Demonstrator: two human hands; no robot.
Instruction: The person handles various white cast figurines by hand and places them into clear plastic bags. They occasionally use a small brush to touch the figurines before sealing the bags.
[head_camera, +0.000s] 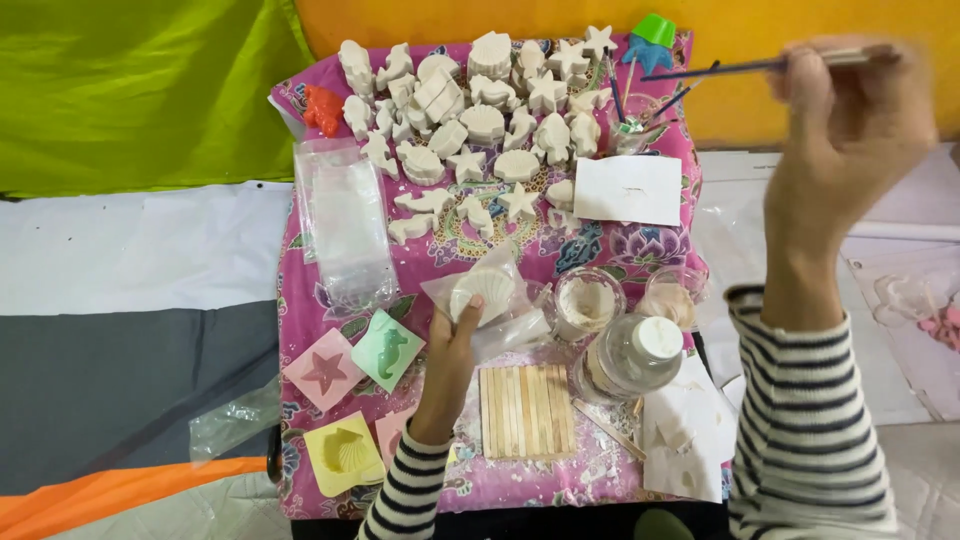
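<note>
Head view, looking down on a small table (300, 480) covered with a pink patterned cloth (600, 250). The left hand (455, 335) is raised just above the cloth near the centre, its fingers (470, 305) clamped on a white shell cast (483, 290) that sits inside a clear plastic bag (500, 325). The right hand (850, 130) is lifted high at the right and blurred; its fingers are closed around a thin brush (740, 66), whose tip is pointed toward the far right corner, where a cup of brushes (630, 125) stands.

Noted around the hands: a crowd of white plaster figures (480, 120) at the far end, among them stars, shells and sea creatures; a stack of clear bags (345, 225); a white card (628, 188); two small clear cups (590, 300); a capped jar (635, 355); a flat raft of wooden sticks (525, 410); coloured moulds (345, 390) at the near left.

Risks, as judged:
- The cast is held through slick plastic by one hand only. A slackened grip could let it slide out and be chipped on the cloth or against the cups just beside it.
- The bag hangs loose near the cups; one could be tipped if the bag is dragged across.
- The brush is swung quickly. The packed figures or the brush cup could be knocked if it is brought down carelessly.
- Whether the brush is loaded cannot be told; if wet, drips could mark the card.
</note>
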